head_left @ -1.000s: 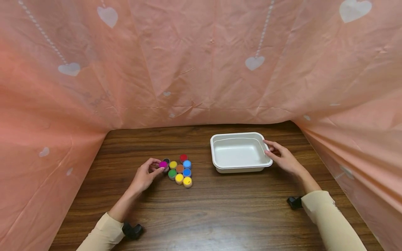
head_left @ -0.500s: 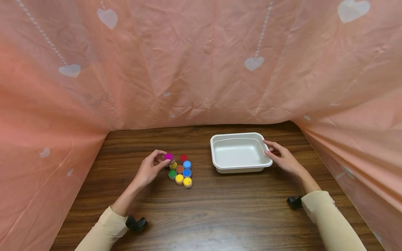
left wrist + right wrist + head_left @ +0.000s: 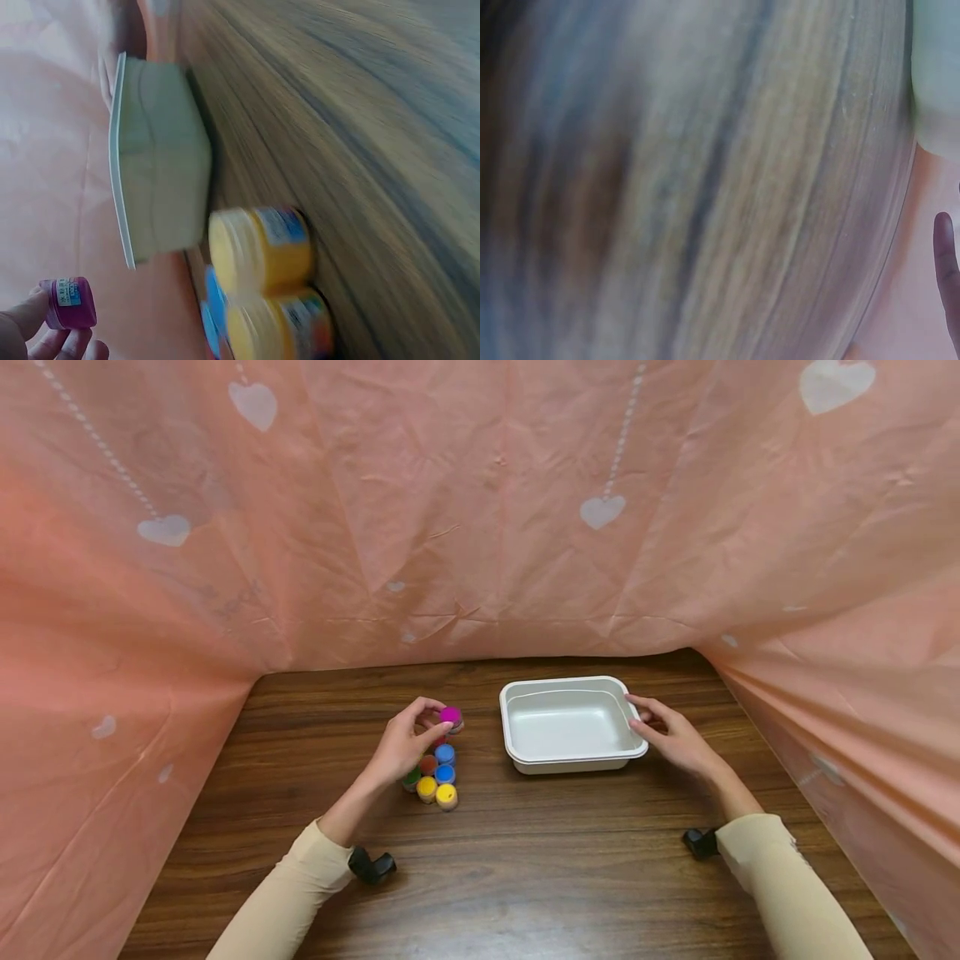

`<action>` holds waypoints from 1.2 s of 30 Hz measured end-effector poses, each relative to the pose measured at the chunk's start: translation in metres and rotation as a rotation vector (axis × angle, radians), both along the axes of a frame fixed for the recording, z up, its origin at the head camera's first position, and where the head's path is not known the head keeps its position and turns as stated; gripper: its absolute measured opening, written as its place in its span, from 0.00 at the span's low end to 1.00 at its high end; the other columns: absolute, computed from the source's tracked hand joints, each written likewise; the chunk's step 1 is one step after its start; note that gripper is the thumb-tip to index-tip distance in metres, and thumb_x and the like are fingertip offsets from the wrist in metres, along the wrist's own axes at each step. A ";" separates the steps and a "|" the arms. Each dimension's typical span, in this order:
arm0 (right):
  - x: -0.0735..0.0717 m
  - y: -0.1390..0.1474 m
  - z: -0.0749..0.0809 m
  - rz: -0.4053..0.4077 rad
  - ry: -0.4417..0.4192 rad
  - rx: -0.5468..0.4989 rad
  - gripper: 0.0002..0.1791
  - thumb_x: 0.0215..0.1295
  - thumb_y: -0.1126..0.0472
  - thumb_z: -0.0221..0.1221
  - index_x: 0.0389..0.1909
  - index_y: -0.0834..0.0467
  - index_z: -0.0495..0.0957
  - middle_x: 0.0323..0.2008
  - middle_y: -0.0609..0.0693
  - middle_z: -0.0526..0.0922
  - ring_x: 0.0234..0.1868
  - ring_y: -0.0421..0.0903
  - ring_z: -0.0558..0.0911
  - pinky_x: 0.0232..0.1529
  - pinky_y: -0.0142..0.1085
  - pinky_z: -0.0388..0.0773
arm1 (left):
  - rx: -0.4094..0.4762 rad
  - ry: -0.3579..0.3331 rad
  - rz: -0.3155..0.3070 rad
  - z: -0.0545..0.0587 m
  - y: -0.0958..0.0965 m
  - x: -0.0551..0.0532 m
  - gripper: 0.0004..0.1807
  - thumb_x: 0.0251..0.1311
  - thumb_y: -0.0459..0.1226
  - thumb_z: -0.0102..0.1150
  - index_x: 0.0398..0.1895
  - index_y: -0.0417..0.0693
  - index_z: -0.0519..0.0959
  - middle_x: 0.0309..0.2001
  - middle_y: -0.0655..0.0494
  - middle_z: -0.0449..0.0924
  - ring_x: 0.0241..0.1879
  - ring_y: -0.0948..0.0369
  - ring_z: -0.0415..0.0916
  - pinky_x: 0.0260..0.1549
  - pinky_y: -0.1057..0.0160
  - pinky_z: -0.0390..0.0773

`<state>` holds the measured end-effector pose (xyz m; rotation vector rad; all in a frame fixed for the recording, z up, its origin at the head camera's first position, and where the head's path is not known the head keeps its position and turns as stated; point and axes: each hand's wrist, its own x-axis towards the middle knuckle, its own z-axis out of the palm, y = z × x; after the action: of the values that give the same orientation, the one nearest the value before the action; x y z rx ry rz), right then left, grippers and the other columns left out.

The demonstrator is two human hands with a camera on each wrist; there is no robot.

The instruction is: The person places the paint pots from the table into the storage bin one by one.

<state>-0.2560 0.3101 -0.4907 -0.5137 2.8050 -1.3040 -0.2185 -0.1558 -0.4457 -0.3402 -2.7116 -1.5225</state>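
Note:
My left hand [image 3: 402, 745] pinches a small paint pot with a magenta lid [image 3: 451, 716] between thumb and fingers, held above the table. The left wrist view shows this magenta pot [image 3: 71, 303] with a pale label. Below the hand stand more pots: two yellow-lidded pots [image 3: 447, 797], blue ones [image 3: 445, 774], a brown one [image 3: 427, 765], a green one [image 3: 411, 778] and a red one mostly covered. Fingers hide part of the group. My right hand [image 3: 675, 739] touches the right rim of a white rectangular tray [image 3: 573, 766], fingers fairly straight. No pots show inside the tray.
A brown wood-grain table [image 3: 525, 868] lies under everything. Pink cloth with white hearts [image 3: 480, 527] hangs behind and on both sides. Dark wrist cameras [image 3: 372, 866] sit at the cuffs of both sleeves.
My left hand has lifted the magenta pot from the group's left side and carried it rightward and slightly away, over the other pots. The right hand and tray have stayed put.

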 end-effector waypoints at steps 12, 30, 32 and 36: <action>0.000 -0.001 0.001 0.002 -0.021 0.012 0.30 0.79 0.58 0.57 0.76 0.62 0.65 0.47 0.59 0.80 0.51 0.49 0.78 0.46 0.24 0.72 | 0.068 0.028 -0.099 0.002 0.071 -0.025 0.15 0.70 0.40 0.66 0.56 0.46 0.80 0.48 0.48 0.85 0.42 0.57 0.81 0.39 0.66 0.78; 0.000 -0.002 -0.001 -0.003 -0.021 0.002 0.30 0.78 0.57 0.57 0.76 0.61 0.66 0.46 0.57 0.79 0.50 0.47 0.78 0.47 0.24 0.72 | 0.174 -0.022 -0.124 -0.007 0.161 -0.056 0.14 0.67 0.36 0.69 0.52 0.42 0.80 0.50 0.43 0.86 0.42 0.45 0.88 0.34 0.72 0.79; 0.000 -0.001 -0.001 -0.007 -0.018 -0.005 0.29 0.78 0.57 0.58 0.76 0.61 0.66 0.45 0.57 0.80 0.49 0.46 0.78 0.46 0.24 0.72 | 0.187 -0.023 -0.126 -0.007 0.168 -0.059 0.14 0.66 0.36 0.69 0.52 0.41 0.80 0.51 0.43 0.86 0.41 0.44 0.88 0.33 0.73 0.78; 0.000 0.000 -0.003 -0.007 -0.005 -0.021 0.29 0.78 0.58 0.58 0.75 0.61 0.67 0.44 0.58 0.80 0.47 0.41 0.78 0.46 0.23 0.72 | 0.195 -0.035 -0.130 -0.009 0.181 -0.064 0.14 0.67 0.35 0.69 0.52 0.42 0.80 0.49 0.44 0.86 0.40 0.49 0.89 0.30 0.74 0.75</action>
<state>-0.2560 0.3100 -0.4932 -0.5013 2.7945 -1.3357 -0.2824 0.0250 -0.4544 -0.4972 -2.5819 -1.8254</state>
